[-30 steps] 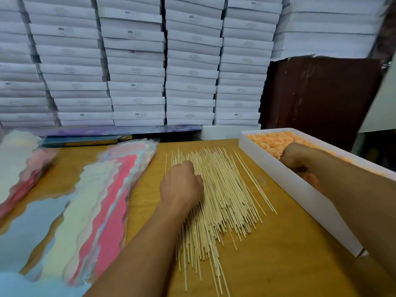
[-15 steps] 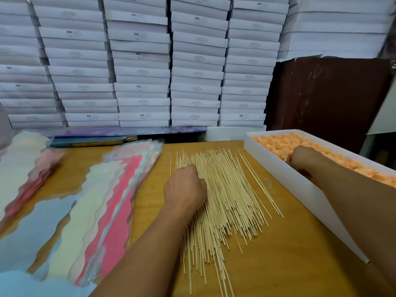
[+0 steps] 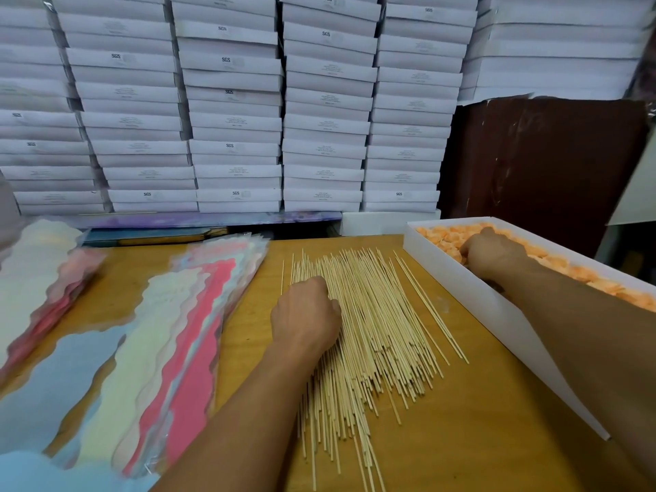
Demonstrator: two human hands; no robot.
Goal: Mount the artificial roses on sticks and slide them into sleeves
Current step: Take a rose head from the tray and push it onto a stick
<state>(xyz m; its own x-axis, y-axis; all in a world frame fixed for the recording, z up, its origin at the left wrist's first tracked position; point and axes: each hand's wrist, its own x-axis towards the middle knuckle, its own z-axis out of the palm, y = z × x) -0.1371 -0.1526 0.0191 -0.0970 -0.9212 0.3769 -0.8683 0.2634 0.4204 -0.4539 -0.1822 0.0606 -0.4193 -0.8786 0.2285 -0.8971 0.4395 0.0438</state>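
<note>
The orange artificial roses (image 3: 553, 264) fill a white box (image 3: 497, 321) at two o'clock on the counter (image 3: 479, 438). My right hand (image 3: 491, 252) is down among them, knuckles up; I cannot tell whether its fingers pinch a rose. My left hand (image 3: 305, 314) rests curled on the fanned pile of wooden sticks (image 3: 376, 335) at twelve o'clock; its fingertips are hidden. The pastel sleeves (image 3: 170, 349) lie overlapped at nine o'clock. Stacked white boxes (image 3: 234, 111) rise behind.
</note>
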